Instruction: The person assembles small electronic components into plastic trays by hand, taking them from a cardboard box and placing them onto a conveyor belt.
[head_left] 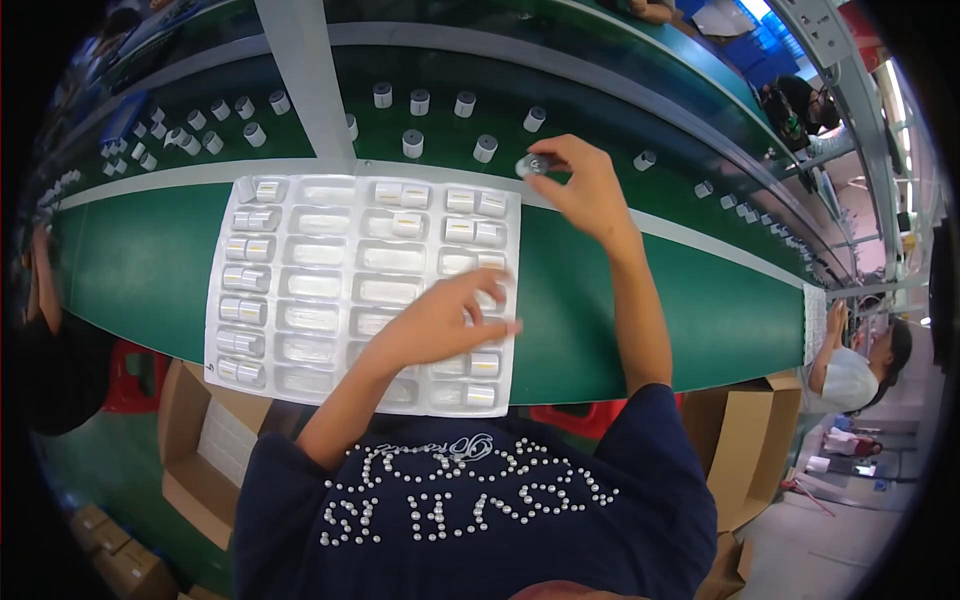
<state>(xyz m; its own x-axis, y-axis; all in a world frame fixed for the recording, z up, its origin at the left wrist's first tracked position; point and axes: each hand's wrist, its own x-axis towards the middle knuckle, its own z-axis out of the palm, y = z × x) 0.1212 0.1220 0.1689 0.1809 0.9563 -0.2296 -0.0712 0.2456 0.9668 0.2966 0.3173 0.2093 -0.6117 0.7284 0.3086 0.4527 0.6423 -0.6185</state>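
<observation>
My right hand (582,185) pinches a small white cylinder with a grey end (531,166) between thumb and fingertips, over the rail at the tray's far right corner. A white plastic tray (281,190) with rows of oblong pockets lies on the green bench before me. Above its right part hovers my left hand (437,318), open, thumb and fingers apart and slightly blurred; no object shows in it. White cylinders lie on their sides in the left column (243,310), the right column (476,232) and a few far pockets of the third column (402,194). My left hand hides some pockets.
Beyond a pale rail (690,239), several more cylinders (419,102) stand on a green conveyor. A metal post (300,80) rises behind the tray. Cardboard boxes (745,450) and red stools (137,375) are below the bench. Other people (858,372) sit on both sides.
</observation>
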